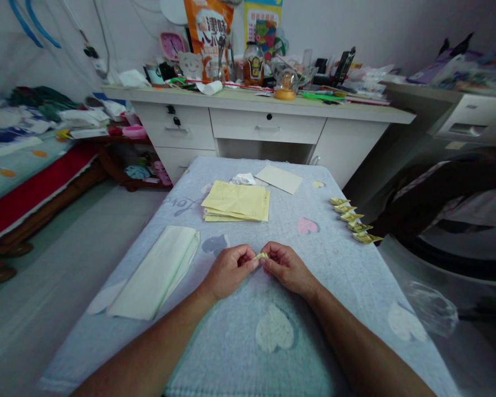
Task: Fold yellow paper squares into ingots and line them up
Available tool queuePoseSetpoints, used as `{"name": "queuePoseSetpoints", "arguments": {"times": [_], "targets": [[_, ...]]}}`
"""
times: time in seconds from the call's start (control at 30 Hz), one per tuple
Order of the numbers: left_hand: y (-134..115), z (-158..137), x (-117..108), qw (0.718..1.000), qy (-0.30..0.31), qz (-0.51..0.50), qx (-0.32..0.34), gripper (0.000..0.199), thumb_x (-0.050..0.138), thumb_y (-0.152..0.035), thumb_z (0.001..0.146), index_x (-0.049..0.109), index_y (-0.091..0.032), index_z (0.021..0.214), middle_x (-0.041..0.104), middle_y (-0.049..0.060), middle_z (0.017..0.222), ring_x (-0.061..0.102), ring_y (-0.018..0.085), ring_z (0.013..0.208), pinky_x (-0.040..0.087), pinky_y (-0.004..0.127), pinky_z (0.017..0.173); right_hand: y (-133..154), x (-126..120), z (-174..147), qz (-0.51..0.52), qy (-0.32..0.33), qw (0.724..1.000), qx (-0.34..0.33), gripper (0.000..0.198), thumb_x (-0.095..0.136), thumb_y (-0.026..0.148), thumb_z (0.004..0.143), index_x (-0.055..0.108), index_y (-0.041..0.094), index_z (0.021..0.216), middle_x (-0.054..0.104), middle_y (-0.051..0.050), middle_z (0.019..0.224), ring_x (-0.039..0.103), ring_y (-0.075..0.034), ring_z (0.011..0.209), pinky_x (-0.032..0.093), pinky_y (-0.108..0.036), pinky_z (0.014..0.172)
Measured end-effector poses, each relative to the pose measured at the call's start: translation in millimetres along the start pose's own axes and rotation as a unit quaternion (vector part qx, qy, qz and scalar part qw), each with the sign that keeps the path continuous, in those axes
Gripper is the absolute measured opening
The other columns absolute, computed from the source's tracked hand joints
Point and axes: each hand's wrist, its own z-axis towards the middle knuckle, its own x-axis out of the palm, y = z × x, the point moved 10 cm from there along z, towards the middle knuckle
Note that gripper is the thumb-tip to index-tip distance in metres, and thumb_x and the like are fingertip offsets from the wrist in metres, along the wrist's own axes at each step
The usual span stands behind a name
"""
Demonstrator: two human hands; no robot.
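Observation:
Between my two hands is a small piece of folded yellow paper [261,256], pinched near the middle of the cloth-covered table [231,342]. My left hand [233,267] grips its left end with thumb and fingers. The other end is pinched by my right hand [287,266]. Most of the paper is hidden by the fingertips. Beyond the hands lies a stack of yellow paper sheets [236,199]. Several folded yellow paper pieces [351,218] with pointed ends stand in a row along the table's right edge.
A folded pale cloth or paper [155,273] lies at the left. Behind the stack are a crumpled white tissue [243,178] and a cream card [279,179]. A cluttered white desk [240,98] stands beyond; a washing machine [471,118] is at the right, a bed [20,160] left.

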Motion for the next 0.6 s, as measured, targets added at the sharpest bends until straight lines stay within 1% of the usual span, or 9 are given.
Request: {"name": "queuePoseSetpoints", "arguments": {"times": [0.1, 0.2, 0.37, 0.5, 0.53, 0.6], "targets": [[-3.0, -0.2, -2.1, 1.000, -0.004, 0.003, 0.014, 0.021, 0.058, -0.030, 0.083, 0.054, -0.015, 0.068, 0.050, -0.003, 0.064, 0.045, 0.010, 0.062, 0.034, 0.021, 0.058, 1.5, 0.3, -0.6, -0.001, 0.000, 1.000, 0.000, 0.031, 0.066, 0.046, 0.081, 0.055, 0.016, 0.084, 0.052, 0.003, 0.067, 0.043, -0.009, 0.058, 0.032, -0.021, 0.054], [-3.1, -0.7, -4.9, 1.000, -0.009, -0.009, 0.014, 0.022, 0.058, -0.031, 0.083, 0.052, -0.016, 0.068, 0.048, -0.004, 0.063, 0.043, 0.010, 0.061, 0.034, 0.021, 0.057, 4.5, -1.3, -1.8, -0.029, -0.001, 1.000, -0.003, 0.031, 0.066, 0.045, 0.081, 0.057, 0.016, 0.088, 0.053, 0.002, 0.072, 0.045, -0.010, 0.062, 0.033, -0.021, 0.056], [-3.7, -1.0, -6.1, 1.000, -0.019, -0.013, 0.009, 0.025, 0.057, -0.036, 0.084, 0.052, -0.016, 0.071, 0.045, -0.004, 0.063, 0.042, 0.010, 0.060, 0.033, 0.021, 0.056, 9.7, -5.1, -2.5, -0.118, -0.008, 0.993, -0.011, 0.032, 0.060, 0.047, 0.085, 0.055, 0.016, 0.076, 0.049, 0.004, 0.062, 0.042, -0.009, 0.058, 0.031, -0.022, 0.054], [-3.6, 0.1, 1.7, 0.999, 0.003, -0.045, 0.011, 0.019, 0.058, -0.035, 0.085, 0.058, -0.016, 0.086, 0.054, -0.002, 0.074, 0.050, 0.011, 0.069, 0.039, 0.022, 0.063, 15.6, -3.6, -2.6, -0.154, -0.007, 0.987, -0.035, 0.034, 0.057, 0.047, 0.087, 0.055, 0.016, 0.073, 0.045, 0.005, 0.061, 0.039, -0.009, 0.057, 0.030, -0.022, 0.055], [-2.8, 0.5, 3.4, 0.999, 0.008, -0.049, 0.010, 0.020, 0.058, -0.036, 0.085, 0.059, -0.016, 0.087, 0.056, -0.001, 0.075, 0.051, 0.012, 0.070, 0.040, 0.022, 0.064, 16.2, -2.3, -2.6, -0.157, -0.002, 0.987, -0.038, 0.034, 0.057, 0.047, 0.087, 0.055, 0.016, 0.072, 0.044, 0.005, 0.061, 0.038, -0.009, 0.057, 0.030, -0.022, 0.055], [-1.4, 1.1, 4.4, 0.999, 0.009, -0.048, 0.010, 0.021, 0.059, -0.036, 0.085, 0.060, -0.015, 0.085, 0.057, -0.001, 0.074, 0.052, 0.012, 0.070, 0.040, 0.023, 0.065, 15.9, -0.2, -2.7, -0.157, 0.006, 0.987, -0.035, 0.035, 0.056, 0.047, 0.088, 0.055, 0.016, 0.073, 0.044, 0.005, 0.061, 0.039, -0.009, 0.058, 0.031, -0.021, 0.055]]}}
